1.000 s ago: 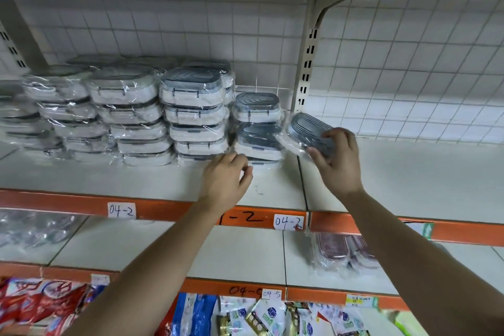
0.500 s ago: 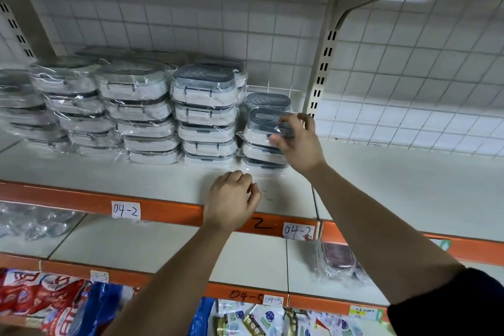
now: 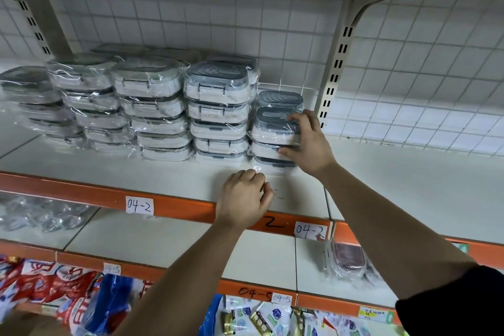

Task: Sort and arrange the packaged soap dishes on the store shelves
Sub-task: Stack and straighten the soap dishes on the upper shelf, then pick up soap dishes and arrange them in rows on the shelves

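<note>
Plastic-wrapped soap dish point(image 3: 275, 124) topped the short end stack, clasped by the right hand point(image 3: 308, 142); left hand point(image 3: 244, 200) rested loosely curled, empty, below. Squaring it over the dishes beneath seemed wise.

Right hand point(image 3: 308, 142) spread and raised, left hand point(image 3: 244, 199) loosely curled

Red packets point(image 3: 51, 285) are hung at seven o'clock; a handwritten label point(image 3: 139, 206) is stuck at nine o'clock.
</note>
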Available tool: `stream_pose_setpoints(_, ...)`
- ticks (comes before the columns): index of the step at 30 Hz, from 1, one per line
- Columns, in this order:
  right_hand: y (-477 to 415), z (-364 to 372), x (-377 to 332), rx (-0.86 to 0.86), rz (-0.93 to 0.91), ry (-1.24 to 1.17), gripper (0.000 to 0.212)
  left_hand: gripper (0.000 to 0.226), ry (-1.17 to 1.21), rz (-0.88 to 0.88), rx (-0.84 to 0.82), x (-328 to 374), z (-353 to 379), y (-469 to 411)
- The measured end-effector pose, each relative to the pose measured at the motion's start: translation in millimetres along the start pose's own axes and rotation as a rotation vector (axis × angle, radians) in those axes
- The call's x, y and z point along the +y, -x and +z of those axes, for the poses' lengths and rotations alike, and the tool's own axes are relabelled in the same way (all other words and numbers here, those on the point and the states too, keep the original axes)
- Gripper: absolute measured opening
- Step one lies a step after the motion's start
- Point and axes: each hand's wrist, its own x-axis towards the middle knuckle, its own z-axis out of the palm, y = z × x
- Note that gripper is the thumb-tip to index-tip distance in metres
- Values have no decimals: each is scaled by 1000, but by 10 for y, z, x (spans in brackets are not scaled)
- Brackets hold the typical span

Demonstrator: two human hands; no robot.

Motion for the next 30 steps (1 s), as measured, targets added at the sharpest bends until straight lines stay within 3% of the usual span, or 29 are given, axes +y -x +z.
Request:
stream_pose_setpoints(6, 216, -92, -229, 32, 80, 161, 82, 26, 18, -29, -37, 17, -59, 1)
stream_pose_setpoints(16, 1245, -141, -396, 173, -65, -17, 40, 24, -47, -68, -1, 37, -484, 595)
stream_pose_setpoints(22, 1904, 197, -642, 102, -142, -102, 25, 26, -119, -137, -171, -199, -723, 1541)
stream_pose_setpoints(30, 2571, 887, -688, -62, -23, -94, 27, 35, -172, -294, -392, -875, -778, 2290)
